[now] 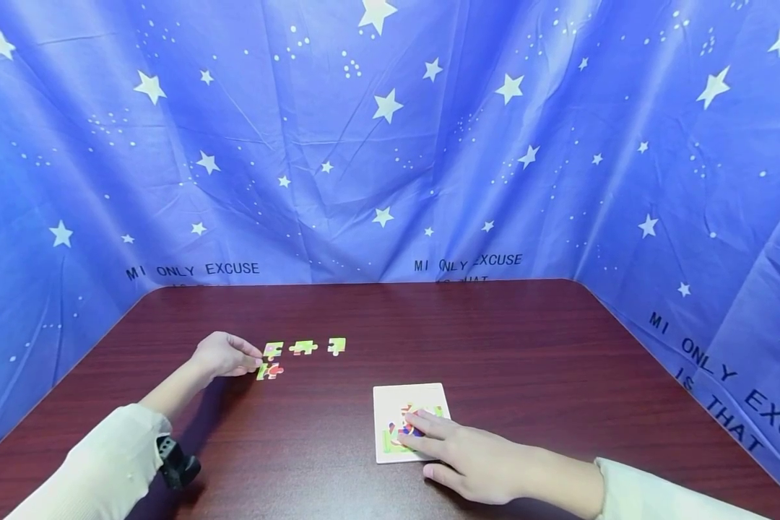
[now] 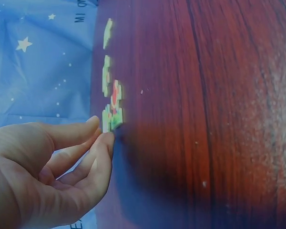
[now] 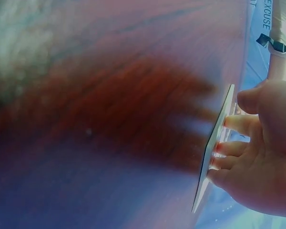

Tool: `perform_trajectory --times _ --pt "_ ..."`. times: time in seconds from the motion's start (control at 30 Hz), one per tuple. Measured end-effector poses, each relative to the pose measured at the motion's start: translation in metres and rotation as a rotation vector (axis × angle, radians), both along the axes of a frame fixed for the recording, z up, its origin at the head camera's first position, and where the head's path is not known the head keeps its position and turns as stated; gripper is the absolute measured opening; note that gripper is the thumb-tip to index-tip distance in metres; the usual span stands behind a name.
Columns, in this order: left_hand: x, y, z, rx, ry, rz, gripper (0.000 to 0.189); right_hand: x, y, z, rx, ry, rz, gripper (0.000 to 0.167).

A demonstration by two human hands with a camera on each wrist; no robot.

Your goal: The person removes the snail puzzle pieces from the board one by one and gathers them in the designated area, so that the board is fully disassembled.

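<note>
Toward the left of the table, my left hand (image 1: 224, 354) has thumb and fingertips together at the left edge of a green jigsaw piece with a red patch (image 1: 271, 371), pinching it there. Right above that piece lies a green one with a pink spot (image 1: 274, 349). Two more pieces, a middle one (image 1: 304, 347) and a right one (image 1: 337, 346), continue that row with gaps between. My right hand (image 1: 471, 458) rests its outstretched fingers on a white square puzzle tray (image 1: 386, 401). Colourful pieces (image 1: 393, 440) in the tray are partly covered by those fingers.
The dark red-brown wooden table (image 1: 526, 347) has rounded far corners. A blue star-printed cloth (image 1: 338, 144) hangs behind it and along its sides. A black device (image 1: 178, 462) is strapped to the left wrist, over the table's near left part.
</note>
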State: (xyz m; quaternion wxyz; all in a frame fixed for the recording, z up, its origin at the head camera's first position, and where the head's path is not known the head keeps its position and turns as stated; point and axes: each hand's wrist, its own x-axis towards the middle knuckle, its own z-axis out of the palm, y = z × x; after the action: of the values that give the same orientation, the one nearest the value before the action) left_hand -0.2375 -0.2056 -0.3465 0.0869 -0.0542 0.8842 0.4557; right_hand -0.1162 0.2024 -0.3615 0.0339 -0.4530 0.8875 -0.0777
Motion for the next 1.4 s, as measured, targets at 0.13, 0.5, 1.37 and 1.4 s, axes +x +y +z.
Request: perform_trajectory --times 0.13,0.5,1.37,1.4 --pt "0.004 0.006 0.005 -0.031 0.032 -0.028 0.027 0.000 0.001 -0.002 -0.002 0.016 0.003 0.047" --pt "0.015 0.049 0.010 -0.004 0.063 -0.108 0.019 0.001 0.003 -0.002 -0.008 0.032 -0.005 0.047" --pt "0.041 0.176 0.002 -0.065 0.167 -0.400 0.007 0.011 0.023 -0.003 0.007 0.091 -0.075 0.046" --pt "0.041 0.179 0.001 -0.071 0.177 -0.416 0.007 0.011 0.023 -0.003 0.009 0.093 -0.073 0.046"
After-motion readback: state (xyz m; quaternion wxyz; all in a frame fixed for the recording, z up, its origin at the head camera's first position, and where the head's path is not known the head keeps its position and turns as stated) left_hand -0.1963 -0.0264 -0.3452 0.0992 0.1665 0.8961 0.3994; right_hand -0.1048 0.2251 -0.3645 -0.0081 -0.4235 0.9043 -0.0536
